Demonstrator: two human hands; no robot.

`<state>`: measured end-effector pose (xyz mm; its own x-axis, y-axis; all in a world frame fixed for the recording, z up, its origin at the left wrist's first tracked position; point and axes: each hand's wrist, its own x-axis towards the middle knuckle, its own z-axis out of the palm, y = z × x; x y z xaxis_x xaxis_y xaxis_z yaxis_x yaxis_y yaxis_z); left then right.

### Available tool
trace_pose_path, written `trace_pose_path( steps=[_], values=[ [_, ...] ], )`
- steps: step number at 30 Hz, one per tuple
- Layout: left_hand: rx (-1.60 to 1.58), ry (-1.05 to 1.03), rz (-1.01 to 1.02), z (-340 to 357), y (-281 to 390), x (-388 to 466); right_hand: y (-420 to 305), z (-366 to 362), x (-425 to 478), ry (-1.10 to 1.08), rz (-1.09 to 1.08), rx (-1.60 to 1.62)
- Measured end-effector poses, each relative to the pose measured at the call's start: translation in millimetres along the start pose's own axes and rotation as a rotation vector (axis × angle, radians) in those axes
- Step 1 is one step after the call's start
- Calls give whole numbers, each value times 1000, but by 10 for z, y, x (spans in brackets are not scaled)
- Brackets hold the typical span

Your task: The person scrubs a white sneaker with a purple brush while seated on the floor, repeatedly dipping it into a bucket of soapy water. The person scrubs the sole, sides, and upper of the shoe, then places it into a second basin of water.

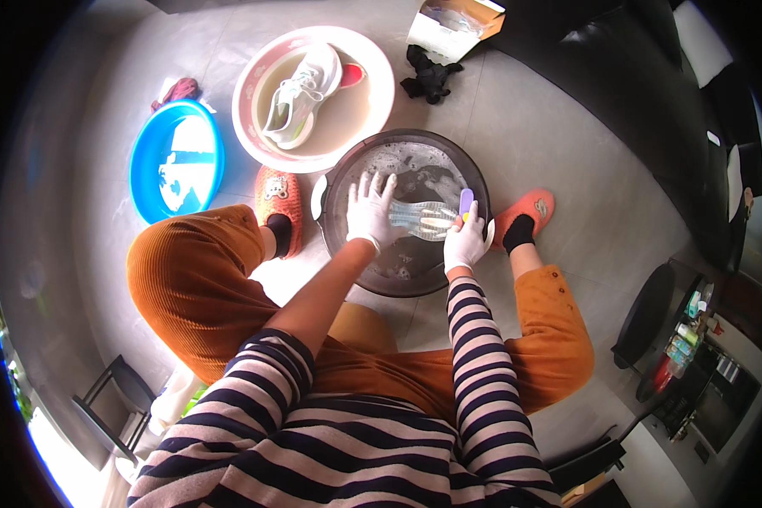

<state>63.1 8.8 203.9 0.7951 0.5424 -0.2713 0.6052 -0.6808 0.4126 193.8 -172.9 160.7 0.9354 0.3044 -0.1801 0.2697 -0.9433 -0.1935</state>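
Observation:
A dark round basin (pixel 381 282) of sudsy water stands on the floor between my feet. In it lies a shoe (pixel 422 219), its pale patterned sole facing up. My left hand (pixel 369 213), in a white glove, rests at the sole's left end with the fingers spread; whether the thumb grips the shoe is hard to tell. My gloved right hand (pixel 467 241) is closed around a brush with a purple handle (pixel 466 202), at the sole's right end. The brush's bristles are hidden.
Beyond the dark basin, a pink and white basin (pixel 378 70) of cloudy water holds a white sneaker (pixel 305 92). A blue basin (pixel 138 162) stands at the left. A black cloth (pixel 430 75) and an open box (pixel 447 28) lie at the back, near a black sofa (pixel 609 82).

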Motion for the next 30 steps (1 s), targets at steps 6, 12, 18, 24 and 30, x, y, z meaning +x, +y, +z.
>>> trace_pose_path(
  steps=[6,12,18,24,30],
  values=[
    [158,-480,-5,28,-188,245,-41,24,216,-88,-65,-22],
    [267,-405,51,-59,-55,65,-41,-74,218,-105,-79,-35],
    [184,-317,-84,-268,147,-195,-6,-129,-54,153,-155,128],
    [200,-343,-110,-376,257,-322,-65,-90,-246,-42,73,258],
    [172,-363,-122,-303,218,-227,-366,-237,-538,-160,32,290]
  ],
)
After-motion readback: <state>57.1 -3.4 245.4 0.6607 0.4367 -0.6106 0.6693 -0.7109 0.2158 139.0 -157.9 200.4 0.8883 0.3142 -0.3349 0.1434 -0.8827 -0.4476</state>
